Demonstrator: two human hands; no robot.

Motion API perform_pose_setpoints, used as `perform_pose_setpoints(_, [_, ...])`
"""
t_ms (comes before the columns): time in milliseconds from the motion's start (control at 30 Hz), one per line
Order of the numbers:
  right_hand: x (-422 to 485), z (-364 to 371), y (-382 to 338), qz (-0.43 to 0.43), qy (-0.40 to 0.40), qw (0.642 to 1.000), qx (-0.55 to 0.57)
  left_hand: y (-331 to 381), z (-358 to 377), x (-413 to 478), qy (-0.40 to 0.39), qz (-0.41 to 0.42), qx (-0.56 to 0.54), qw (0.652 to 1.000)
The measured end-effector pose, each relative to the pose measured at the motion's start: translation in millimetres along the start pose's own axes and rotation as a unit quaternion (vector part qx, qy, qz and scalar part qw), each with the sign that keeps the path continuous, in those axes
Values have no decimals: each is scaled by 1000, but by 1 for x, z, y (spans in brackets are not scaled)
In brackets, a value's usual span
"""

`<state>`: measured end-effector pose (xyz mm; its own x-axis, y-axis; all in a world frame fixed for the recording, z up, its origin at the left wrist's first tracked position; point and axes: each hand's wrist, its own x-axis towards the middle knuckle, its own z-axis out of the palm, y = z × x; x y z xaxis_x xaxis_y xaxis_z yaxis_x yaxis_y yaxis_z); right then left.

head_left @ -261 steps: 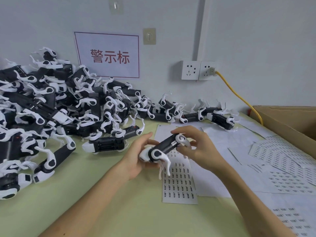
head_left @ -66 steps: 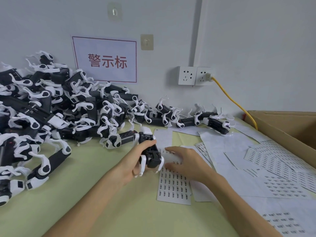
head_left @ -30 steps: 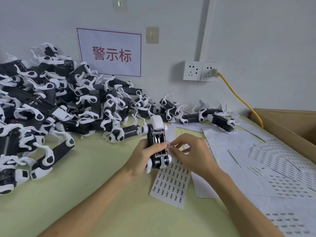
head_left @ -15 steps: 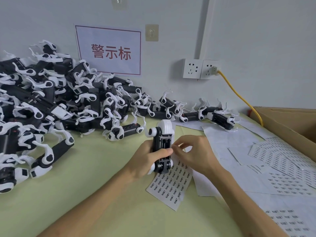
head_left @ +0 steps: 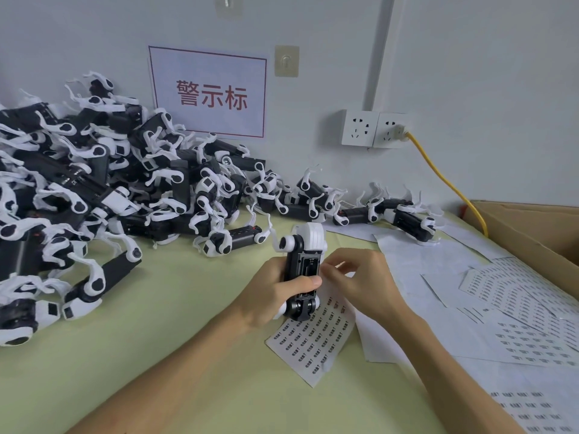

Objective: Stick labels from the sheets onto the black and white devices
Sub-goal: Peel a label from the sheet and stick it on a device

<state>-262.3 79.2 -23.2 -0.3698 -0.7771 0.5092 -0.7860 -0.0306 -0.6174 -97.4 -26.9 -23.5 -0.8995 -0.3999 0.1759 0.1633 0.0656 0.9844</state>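
Holding the black and white device upright over the label sheet on the desk, left hand wrapped round its body with thumb clamped across the front, probably to turn the recessed black panel upward for sticking. Bringing the right hand in with curled fingers at the panel's right edge, seemingly to press a label down, though too small to tell whether one is pinched there. Legible only on the wall sign: 警示标 in red; sheet print too fine to read.

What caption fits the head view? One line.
Left hand grips a device above the label sheet; right hand touches its side.
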Motion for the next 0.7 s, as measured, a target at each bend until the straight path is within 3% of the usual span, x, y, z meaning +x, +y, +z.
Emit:
perform_pose_setpoints(300, [4,-2,0,35,91,994,53,7,-1,3,32,-54,10,998])
perform_pose_setpoints(500, [4,-2,-1,41,80,995,34,9,-11,8,169,-19,19,985])
perform_pose_setpoints(700, [2,0,-3,6,37,999,40,10,-19,7,64,-105,-61,991])
